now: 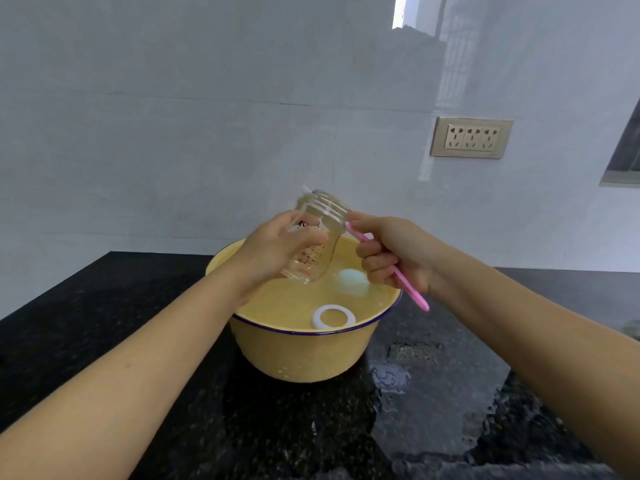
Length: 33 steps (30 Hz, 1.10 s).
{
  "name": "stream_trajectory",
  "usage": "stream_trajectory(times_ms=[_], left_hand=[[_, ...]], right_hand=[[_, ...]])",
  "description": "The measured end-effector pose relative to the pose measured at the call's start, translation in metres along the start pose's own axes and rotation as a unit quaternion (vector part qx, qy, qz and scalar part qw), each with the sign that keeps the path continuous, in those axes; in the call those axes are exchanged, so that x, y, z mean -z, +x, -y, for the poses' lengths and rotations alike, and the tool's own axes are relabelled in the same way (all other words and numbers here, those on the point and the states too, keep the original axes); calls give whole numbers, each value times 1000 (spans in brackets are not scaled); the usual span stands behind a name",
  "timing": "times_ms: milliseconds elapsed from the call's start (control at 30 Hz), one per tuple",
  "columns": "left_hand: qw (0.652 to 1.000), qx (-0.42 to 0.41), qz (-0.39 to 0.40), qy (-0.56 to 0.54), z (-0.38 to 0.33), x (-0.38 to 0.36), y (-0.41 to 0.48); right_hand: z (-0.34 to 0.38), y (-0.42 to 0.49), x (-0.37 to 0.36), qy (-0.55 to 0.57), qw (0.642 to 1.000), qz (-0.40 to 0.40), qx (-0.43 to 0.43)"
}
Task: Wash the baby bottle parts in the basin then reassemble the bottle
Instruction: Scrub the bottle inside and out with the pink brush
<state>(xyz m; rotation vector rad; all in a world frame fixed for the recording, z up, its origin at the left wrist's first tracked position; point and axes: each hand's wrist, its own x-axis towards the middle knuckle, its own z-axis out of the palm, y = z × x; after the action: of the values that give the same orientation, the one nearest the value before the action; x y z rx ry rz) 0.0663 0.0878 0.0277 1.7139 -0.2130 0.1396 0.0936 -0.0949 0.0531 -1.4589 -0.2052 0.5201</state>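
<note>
My left hand point(277, 249) grips a clear glass baby bottle point(320, 233) above the basin, its threaded mouth tilted up and away. My right hand point(391, 252) holds the pink handle of a brush point(410, 289) just right of the bottle's neck; the brush head is hidden behind the hand and bottle. Below sits a yellow basin point(304, 355) with a blue rim, filled with water. A white screw ring point(334, 317) floats near its front edge. A pale bluish cap or teat point(350, 281) lies in the water under my right hand.
The basin stands on a black speckled countertop point(121, 306). Water is pooled on the counter point(391, 375) to the basin's right. A grey tiled wall rises behind, with a triple socket plate point(471, 137) at the right.
</note>
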Motion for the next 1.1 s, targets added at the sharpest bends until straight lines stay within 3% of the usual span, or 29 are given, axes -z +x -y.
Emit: stream_trajectory(times_ms=[133,233,400,533,733,800,867,900,1000,1100], left_hand=[[990,66,98,-81,-6,13,-1],[988,74,119,-68,-6,22,-1],[989,-28,30,144,-9,24,2],[948,-100,-95,286,-9,28,5],[914,-107,-172,351,-4,22,9],[938,-43,-204,275,-2,20,12],[977,54,-195,70,-1,18,14],[979,103,-171,-48,-1,16,14],[938,187,-106,-271,1,12,14],[903,206,-91,-365,3,7,15]], right_hand=[[1,4,4,12,998,59,-31],[0,8,7,14,994,88,-64],[-1,9,11,41,987,116,-101],[-2,6,16,55,983,123,-127],[1,1,15,65,984,85,-145],[2,-4,14,39,989,67,-128],[4,-8,12,-18,996,31,-82],[4,-11,10,-54,997,11,-49],[2,-18,1,-167,982,-45,79],[-3,-22,-9,-315,922,-112,194]])
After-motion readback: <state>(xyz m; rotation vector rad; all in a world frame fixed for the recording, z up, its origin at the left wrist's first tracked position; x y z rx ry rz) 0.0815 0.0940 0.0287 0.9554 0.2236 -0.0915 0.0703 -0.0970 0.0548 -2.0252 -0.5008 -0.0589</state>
